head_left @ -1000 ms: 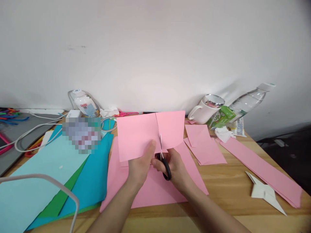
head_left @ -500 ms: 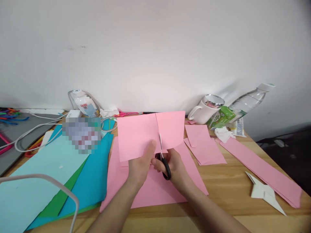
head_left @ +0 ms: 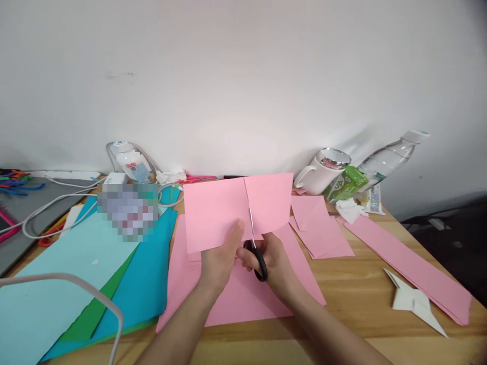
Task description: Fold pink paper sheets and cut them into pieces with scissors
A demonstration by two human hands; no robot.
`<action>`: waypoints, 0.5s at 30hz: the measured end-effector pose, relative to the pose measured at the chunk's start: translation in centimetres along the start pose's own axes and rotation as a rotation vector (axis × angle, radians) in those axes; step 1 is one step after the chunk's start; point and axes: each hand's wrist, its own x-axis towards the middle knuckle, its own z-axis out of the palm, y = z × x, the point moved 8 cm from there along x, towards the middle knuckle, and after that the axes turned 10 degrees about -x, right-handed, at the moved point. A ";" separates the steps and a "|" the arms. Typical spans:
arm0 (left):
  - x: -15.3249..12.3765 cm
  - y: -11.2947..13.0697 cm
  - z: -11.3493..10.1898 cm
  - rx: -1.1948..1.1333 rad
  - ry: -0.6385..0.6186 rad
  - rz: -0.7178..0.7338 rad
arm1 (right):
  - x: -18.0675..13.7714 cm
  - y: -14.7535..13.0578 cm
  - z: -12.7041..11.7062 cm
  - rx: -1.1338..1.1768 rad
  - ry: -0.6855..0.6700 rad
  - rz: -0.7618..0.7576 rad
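Observation:
My left hand (head_left: 220, 258) pinches the lower edge of a pink paper sheet (head_left: 213, 210) and holds it up above the table. My right hand (head_left: 272, 261) grips black-handled scissors (head_left: 254, 251), whose blades stand in a cut that runs down the middle of the sheet. The piece to the right of the cut (head_left: 270, 200) hangs slightly apart. Under both hands a larger pink sheet (head_left: 243, 296) lies flat on the wooden table (head_left: 353, 289).
Blue and green sheets (head_left: 76, 274) lie at the left with white cables (head_left: 45, 208). Pink offcuts (head_left: 323, 230), a long pink strip (head_left: 414, 268) and a white folded paper shape (head_left: 414, 301) lie right. A mug (head_left: 321, 172), green carton (head_left: 346, 185) and water bottle (head_left: 388, 157) stand by the wall.
The right-hand piece of the pink sheet has spread slightly to the right. My hands and the scissors have hardly moved.

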 end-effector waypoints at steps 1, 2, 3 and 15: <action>0.0 0.0 -0.1 0.008 0.002 0.011 | 0.0 0.0 0.0 0.002 -0.001 -0.001; 0.0 0.0 -0.2 0.019 0.007 0.029 | 0.1 0.0 0.0 0.002 -0.004 -0.008; 0.0 0.1 -0.2 0.033 0.010 0.049 | 0.2 -0.1 0.0 0.005 -0.008 -0.022; -0.3 0.4 -0.3 0.051 0.068 0.092 | 0.2 -0.8 -0.4 -0.056 0.018 -0.097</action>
